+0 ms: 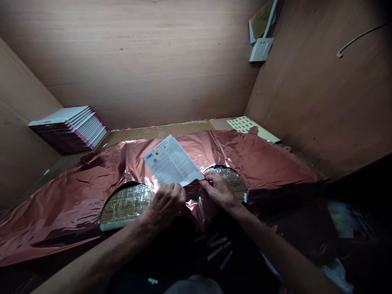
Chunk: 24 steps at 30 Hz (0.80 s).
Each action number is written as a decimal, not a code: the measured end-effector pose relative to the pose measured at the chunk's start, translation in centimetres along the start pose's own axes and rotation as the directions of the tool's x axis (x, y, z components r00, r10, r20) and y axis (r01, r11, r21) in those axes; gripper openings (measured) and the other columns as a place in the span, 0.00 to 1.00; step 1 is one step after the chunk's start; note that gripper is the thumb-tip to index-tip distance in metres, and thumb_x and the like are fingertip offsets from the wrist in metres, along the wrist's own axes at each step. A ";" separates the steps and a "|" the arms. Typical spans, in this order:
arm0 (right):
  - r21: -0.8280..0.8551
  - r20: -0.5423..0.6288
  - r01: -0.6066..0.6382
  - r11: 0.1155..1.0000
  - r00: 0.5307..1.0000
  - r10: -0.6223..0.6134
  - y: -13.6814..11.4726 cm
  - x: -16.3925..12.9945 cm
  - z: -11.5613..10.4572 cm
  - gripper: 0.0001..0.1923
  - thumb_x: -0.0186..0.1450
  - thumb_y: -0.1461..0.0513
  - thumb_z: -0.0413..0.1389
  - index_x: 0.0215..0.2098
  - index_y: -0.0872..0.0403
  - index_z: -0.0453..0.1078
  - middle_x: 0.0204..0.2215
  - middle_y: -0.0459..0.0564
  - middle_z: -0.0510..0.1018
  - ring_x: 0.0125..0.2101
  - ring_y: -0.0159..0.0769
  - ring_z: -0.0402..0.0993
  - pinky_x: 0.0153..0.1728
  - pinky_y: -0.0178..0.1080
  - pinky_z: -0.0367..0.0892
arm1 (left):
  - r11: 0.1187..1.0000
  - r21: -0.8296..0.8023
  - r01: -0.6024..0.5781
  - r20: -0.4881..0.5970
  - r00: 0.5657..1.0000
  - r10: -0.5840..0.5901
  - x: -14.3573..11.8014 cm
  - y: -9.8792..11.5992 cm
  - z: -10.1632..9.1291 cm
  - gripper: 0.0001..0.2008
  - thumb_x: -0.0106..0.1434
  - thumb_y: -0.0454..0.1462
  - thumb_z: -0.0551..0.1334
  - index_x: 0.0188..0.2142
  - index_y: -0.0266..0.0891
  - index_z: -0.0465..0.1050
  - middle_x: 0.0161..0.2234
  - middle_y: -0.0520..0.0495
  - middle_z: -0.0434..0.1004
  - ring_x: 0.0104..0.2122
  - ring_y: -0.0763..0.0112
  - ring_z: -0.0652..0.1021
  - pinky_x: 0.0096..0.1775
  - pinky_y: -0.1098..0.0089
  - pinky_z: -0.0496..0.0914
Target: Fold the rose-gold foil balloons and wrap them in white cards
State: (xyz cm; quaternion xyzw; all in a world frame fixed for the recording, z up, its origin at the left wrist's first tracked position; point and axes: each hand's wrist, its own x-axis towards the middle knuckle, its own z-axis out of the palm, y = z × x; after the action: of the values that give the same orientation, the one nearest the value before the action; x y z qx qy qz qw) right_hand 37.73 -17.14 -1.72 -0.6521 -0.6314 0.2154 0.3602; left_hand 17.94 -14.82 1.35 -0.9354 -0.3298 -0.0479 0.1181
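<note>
Both hands pinch at the near edge of a white printed paper leaflet (172, 160) lying on a crumpled sheet of shiny rose-copper foil (76, 192) at frame centre: left hand (167, 203) curled with fingers closed over the leaflet's lower edge, right hand (219, 190) with fingertips pressed together at its lower-right corner, on the foil. Foil spreads across the whole wooden bench, with two round cutouts showing the bench surface (127, 203) beside each hand. Stack of white-and-pink flat packs (71, 127) at upper left, white wall socket (261, 49) at upper right, sheet of small square stickers (243, 123) just behind the foil.
</note>
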 end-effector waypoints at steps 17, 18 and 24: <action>-0.342 -0.069 0.573 0.745 0.775 -0.628 0.8 -6.0 0.8 0.35 0.70 0.55 0.54 0.68 0.61 0.48 0.66 0.68 0.55 0.66 0.54 0.48 0.63 0.58 0.55 | -0.047 -0.961 0.271 0.179 0.486 -0.855 0.3 1.9 3.9 0.16 0.55 0.46 0.67 0.34 0.33 0.74 0.27 0.47 0.79 0.27 0.68 0.77 0.29 0.72 0.69; -0.382 -0.041 0.641 0.666 0.709 -0.704 0.6 -6.4 1.0 0.29 0.71 0.62 0.52 0.67 0.59 0.51 0.64 0.65 0.59 0.66 0.52 0.50 0.63 0.57 0.55 | -0.072 -0.969 0.238 0.189 0.515 -0.836 0.0 2.1 3.5 0.17 0.55 0.46 0.67 0.35 0.34 0.74 0.28 0.47 0.79 0.28 0.68 0.77 0.30 0.71 0.70; -0.133 -0.055 0.837 0.530 0.528 -0.848 -0.2 -6.1 1.9 0.26 0.71 0.67 0.52 0.66 0.57 0.55 0.56 0.59 0.72 0.62 0.47 0.61 0.59 0.53 0.66 | -0.403 -0.915 -0.019 0.206 0.837 -0.507 -2.7 2.9 1.2 0.46 0.53 0.72 0.47 0.49 0.38 0.72 0.42 0.37 0.79 0.45 0.51 0.77 0.45 0.53 0.72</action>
State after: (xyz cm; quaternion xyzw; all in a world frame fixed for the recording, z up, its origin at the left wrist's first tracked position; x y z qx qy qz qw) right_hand 35.50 -22.73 -3.89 -0.2928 -0.8553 -0.0510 0.4244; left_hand 17.68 -18.34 -0.78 -0.4973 -0.3331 -0.4708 -0.6481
